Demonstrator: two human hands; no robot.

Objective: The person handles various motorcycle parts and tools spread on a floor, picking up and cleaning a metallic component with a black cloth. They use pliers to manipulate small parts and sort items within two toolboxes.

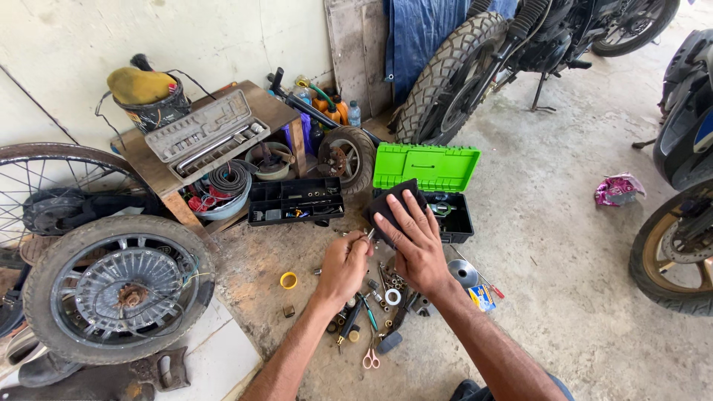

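The left hand [343, 266] is curled nearly closed, pinching a small metal part [369, 235] at its fingertips. Touching it on the right, the right hand [416, 249] lies flat with fingers spread, pressing on a dark cloth [388, 202]. Under both hands the concrete floor [564, 245] holds scattered nuts, a tape roll [392, 297] and pink-handled scissors [370, 359]. Just beyond the right hand's fingers stands an open green-lidded toolbox [425, 168]; beyond the left hand sits a black parts tray [295, 200].

- Left hand [343, 266] and right hand [416, 241] are bare, without gloves
- Both forearms are bare, no sleeves showing
- Dark blue clothing shows at the near edge
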